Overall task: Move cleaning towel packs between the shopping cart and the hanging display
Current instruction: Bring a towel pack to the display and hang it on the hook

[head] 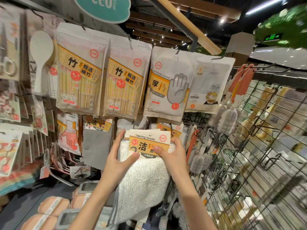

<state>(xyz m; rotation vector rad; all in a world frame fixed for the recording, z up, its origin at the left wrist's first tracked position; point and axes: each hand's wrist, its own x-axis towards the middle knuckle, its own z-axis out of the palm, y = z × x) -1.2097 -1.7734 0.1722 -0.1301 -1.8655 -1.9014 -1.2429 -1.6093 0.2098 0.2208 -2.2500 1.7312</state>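
White fluffy cleaning towel pack (146,171) is held up by both hands, left hand (119,156) and right hand (172,155) pinching its paper card (149,143)

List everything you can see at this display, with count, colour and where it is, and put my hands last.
Towel pack: one, white with orange label, held in front of the lower hooks.
Chopstick packs: two in front, orange and white, upper row.
Disposable glove pack: one in front, white with grey hand, right of the chopsticks.
Grey cloth: one, lower row, left of the towel pack.
Household glove pack: one, pink glove printed, lower left.
Wire rack: one, black, right side.
Left hand: grips the pack's left edge.
Right hand: pinches the label's right side.
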